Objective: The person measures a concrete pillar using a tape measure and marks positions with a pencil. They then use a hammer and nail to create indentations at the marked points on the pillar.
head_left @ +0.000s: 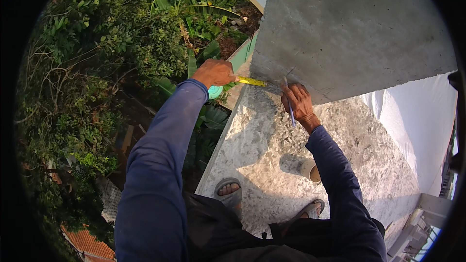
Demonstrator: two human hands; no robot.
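Observation:
My left hand (213, 73) is closed on a yellow tape measure (252, 81) at the left edge of the grey concrete wall (349, 29). The tape's blade stretches rightward along the base of the wall. Just right of the blade's end, my right hand (298, 101) grips a slim, pale blue pencil or pen (290, 99), its upper end close to the wall face. Short dark lines show on the wall near it. My left fingers hide the rest of the tape measure.
I stand in sandals on a rough concrete ledge (262, 160) whose left side drops off to trees (87, 77) and a tiled roof (87, 242) far below. A short round pipe (309, 171) sticks up near my right foot. White sheeting (412, 126) hangs at the right.

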